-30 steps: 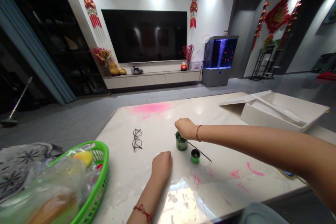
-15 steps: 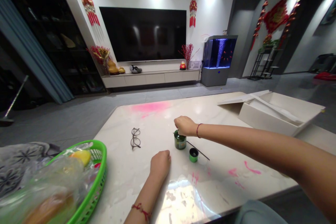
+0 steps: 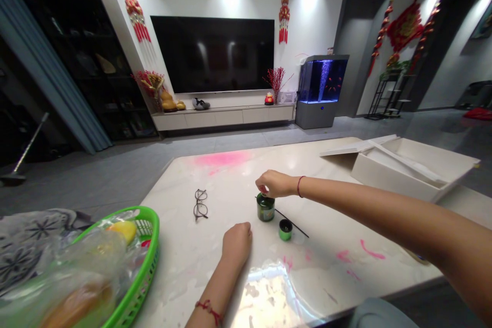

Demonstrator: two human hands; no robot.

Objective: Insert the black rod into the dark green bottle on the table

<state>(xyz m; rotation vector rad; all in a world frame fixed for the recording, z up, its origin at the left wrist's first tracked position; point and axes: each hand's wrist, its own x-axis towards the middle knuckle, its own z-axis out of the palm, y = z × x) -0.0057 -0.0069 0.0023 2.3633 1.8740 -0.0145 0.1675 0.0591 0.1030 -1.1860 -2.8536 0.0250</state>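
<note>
Head view: the right hand (image 3: 272, 183) has lifted off the top of a dark green glass jar (image 3: 266, 208) since a moment ago and now hangs just above it, fingers loosely curled; whether they pinch anything, I cannot tell. The jar stands upright on a white marble table (image 3: 330, 230), between both hands. The left hand (image 3: 237, 242) rests on the table nearby, curled closed, nothing showing in it. Count: one jar; one small green round pot with a black top (image 3: 285, 229), just beside the jar; one thin black stick (image 3: 292, 223), lying just behind the pot. Also one pair of dark wire-framed glasses (image 3: 200, 205), one open white box (image 3: 407, 174), one bright green plastic basket (image 3: 148, 251) and several pink smears (image 3: 371, 249).
</note>
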